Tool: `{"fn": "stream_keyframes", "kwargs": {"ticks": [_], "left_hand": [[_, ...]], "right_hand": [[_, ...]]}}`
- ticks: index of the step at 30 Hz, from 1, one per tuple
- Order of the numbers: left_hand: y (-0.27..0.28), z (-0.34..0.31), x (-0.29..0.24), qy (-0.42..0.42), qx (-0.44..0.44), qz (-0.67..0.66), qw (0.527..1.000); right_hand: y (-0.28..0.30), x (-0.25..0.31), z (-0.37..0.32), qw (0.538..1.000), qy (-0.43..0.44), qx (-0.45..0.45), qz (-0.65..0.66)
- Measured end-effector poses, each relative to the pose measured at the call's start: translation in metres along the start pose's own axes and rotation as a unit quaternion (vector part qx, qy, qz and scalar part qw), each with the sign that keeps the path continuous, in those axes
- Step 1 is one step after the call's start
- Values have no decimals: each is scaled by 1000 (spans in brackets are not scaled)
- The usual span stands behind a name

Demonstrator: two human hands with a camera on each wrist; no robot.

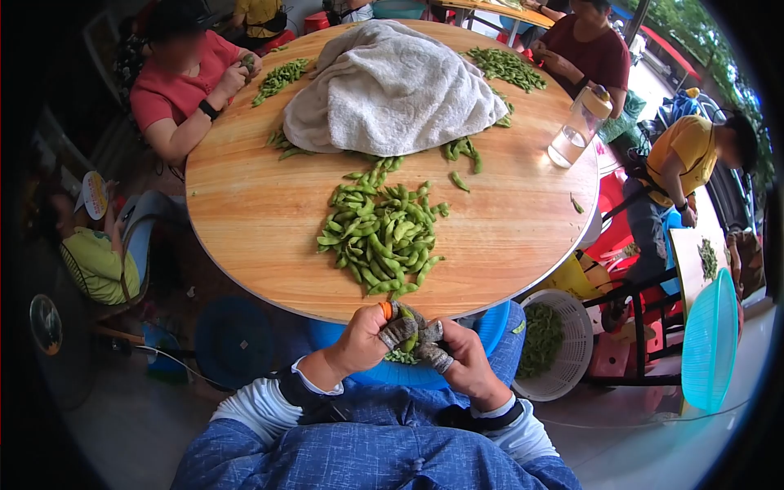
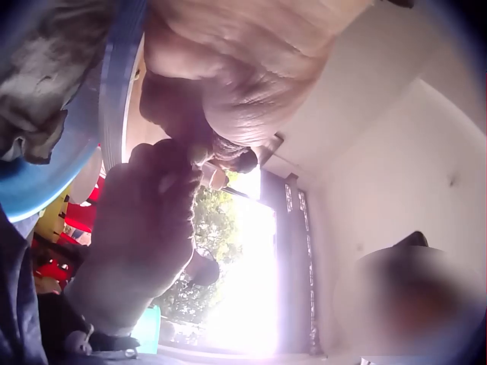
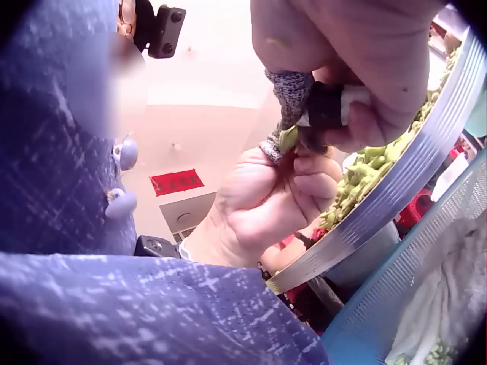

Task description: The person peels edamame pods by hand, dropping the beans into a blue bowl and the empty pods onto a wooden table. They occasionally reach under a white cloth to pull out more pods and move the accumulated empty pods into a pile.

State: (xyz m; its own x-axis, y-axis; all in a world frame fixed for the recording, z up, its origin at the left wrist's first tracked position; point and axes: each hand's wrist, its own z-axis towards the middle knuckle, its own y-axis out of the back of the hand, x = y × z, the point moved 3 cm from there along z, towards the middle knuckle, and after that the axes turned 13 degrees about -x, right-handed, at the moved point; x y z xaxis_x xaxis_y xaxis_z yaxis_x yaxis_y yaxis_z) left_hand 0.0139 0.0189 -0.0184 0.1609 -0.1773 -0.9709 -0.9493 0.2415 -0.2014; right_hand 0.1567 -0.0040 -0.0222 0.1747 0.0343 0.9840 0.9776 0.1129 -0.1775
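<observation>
Over the near edge of the round table, my left hand and right hand meet fingertip to fingertip. Between them they pinch a green edamame pod, which also shows as a pale green bit of pod in the right wrist view. Grey knitted covers wrap several fingertips, and an orange band circles one left finger. Just below is a blue basin with shelled beans inside. A heap of edamame pods lies on the table in front of the hands. In the left wrist view the pod is hidden.
A grey towel covers a mound mid-table. A water bottle stands at the right. Two people sit across, by smaller pod piles. A white basket is on the floor at right, near a turquoise basket.
</observation>
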Motion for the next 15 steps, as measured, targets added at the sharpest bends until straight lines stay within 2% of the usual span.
{"fn": "stream_keyframes", "kwargs": {"ticks": [2,5,8,11,14,15], "left_hand": [[-3,1,1,-16,-35,38,999],[-4,-1,5,-7,-94,-39,995],[3,-1,4,-6,-76,40,996],[0,-3,1,-10,-52,48,997],[0,-2,7,-40,-42,57,997],[0,-2,7,-32,-40,62,997]], "right_hand": [[1,-2,-1,1000,2,-14,-27],[-1,15,-1,968,125,-42,-212],[-5,18,-1,944,173,-29,-279],[-6,16,0,968,155,-20,-197],[-2,-4,0,993,71,-10,-94],[-3,-2,0,990,83,-14,-116]]}}
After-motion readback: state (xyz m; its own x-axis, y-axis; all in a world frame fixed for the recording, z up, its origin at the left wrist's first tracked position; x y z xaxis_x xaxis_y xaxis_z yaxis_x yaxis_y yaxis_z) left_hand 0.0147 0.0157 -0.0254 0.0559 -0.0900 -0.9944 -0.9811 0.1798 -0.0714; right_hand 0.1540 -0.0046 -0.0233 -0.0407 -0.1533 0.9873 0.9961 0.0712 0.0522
